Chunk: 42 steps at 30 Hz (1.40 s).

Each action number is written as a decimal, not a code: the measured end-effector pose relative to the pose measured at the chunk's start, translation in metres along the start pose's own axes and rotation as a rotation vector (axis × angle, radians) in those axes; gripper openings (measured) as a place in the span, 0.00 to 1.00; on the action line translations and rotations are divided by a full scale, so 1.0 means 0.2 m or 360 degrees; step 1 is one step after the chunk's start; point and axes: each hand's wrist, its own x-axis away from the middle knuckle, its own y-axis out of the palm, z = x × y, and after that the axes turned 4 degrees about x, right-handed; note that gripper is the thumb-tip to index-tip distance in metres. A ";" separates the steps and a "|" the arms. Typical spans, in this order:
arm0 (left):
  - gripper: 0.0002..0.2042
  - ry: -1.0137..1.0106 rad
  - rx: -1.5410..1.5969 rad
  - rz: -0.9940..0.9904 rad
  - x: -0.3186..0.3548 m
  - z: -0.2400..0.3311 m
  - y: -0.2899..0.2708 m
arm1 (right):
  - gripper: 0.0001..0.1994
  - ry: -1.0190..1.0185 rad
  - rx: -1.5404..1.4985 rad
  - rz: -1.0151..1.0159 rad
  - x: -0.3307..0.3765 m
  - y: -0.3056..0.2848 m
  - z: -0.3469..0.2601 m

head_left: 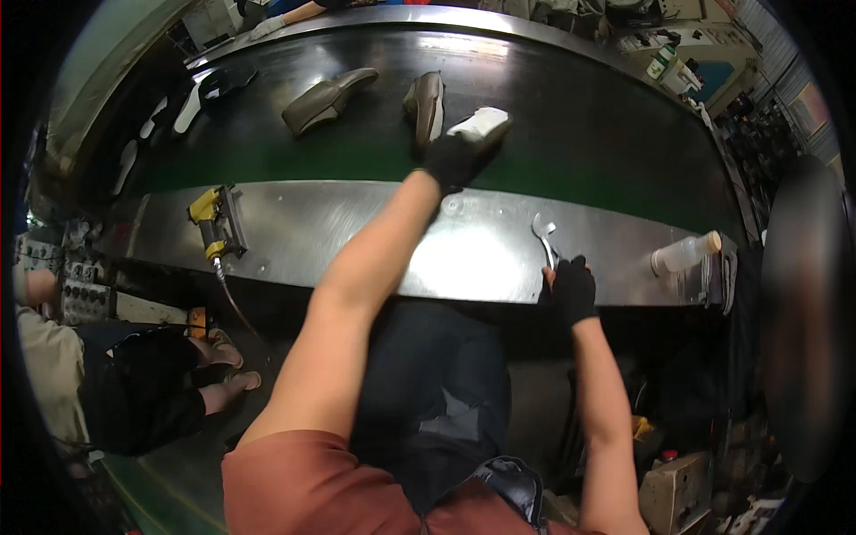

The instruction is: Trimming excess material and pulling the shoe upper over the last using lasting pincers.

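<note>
My left hand (452, 162), in a black glove, reaches over the dark belt and closes on the near end of a brown shoe (493, 134) whose white underside faces up. Its fingers are partly hidden against the shoe. Just left of it stands another brown shoe (424, 100), and a third brown shoe (326, 102) lies farther left. My right hand (573, 290), in a black glove with bare fingertips, is closed around a silver metal tool (543, 228) with a jaw-like head, held over the metal ledge.
On the metal ledge (339, 207) lie a yellow-and-black air nail gun (211, 223) with a hose, left, and a clear bottle (682, 256), right. Pale insoles (188, 110) rest far left on the belt. A gloved hand (267, 28) of another person shows at the far edge; another person (134, 379) is at left.
</note>
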 end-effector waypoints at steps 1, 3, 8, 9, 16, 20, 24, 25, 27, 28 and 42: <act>0.22 -0.0280 0.1432 0.0134 0.19 -0.13 0.08 | 0.15 -0.0123 0.0068 0.0031 -0.04 0.06 0.02; 0.22 -0.0454 0.2429 0.0398 0.58 -0.11 0.15 | 0.16 -0.0186 0.0003 0.0114 -0.02 0.12 0.17; 0.27 -0.0412 0.2603 0.0480 1.61 -0.06 -0.08 | 0.22 0.0252 -0.1484 -0.0385 0.37 0.04 0.24; 0.28 -0.0381 0.2299 0.0489 1.73 -0.10 -0.09 | 0.22 0.0280 -0.1720 -0.0574 0.48 -0.07 0.15; 0.18 0.0026 0.1906 0.0175 1.66 0.37 0.22 | 0.25 0.0237 -0.2583 -0.0983 1.14 -0.31 -0.18; 0.18 -0.0482 0.2563 -0.0092 1.49 0.49 0.24 | 0.27 0.0190 -0.2611 -0.1281 1.34 -0.30 -0.34; 0.18 -0.0361 0.2782 0.0000 1.50 0.45 0.32 | 0.24 -0.0041 -0.2339 -0.1397 1.29 -0.27 -0.45; 0.18 -0.0435 0.2617 0.0000 1.53 0.47 0.31 | 0.24 -0.0034 -0.2337 -0.1409 1.28 -0.22 -0.44; 0.19 -0.0377 0.2700 0.0092 1.56 0.49 0.36 | 0.24 0.0068 -0.2248 -0.1534 1.22 -0.18 -0.47; 0.19 -0.0307 0.2777 0.0190 1.58 0.50 0.38 | 0.23 0.0196 -0.2515 -0.1682 1.19 -0.25 -0.49; 0.35 -0.0083 0.2777 0.0084 1.73 0.53 0.38 | 0.14 -0.0498 -0.1701 -0.0415 1.56 0.12 -0.69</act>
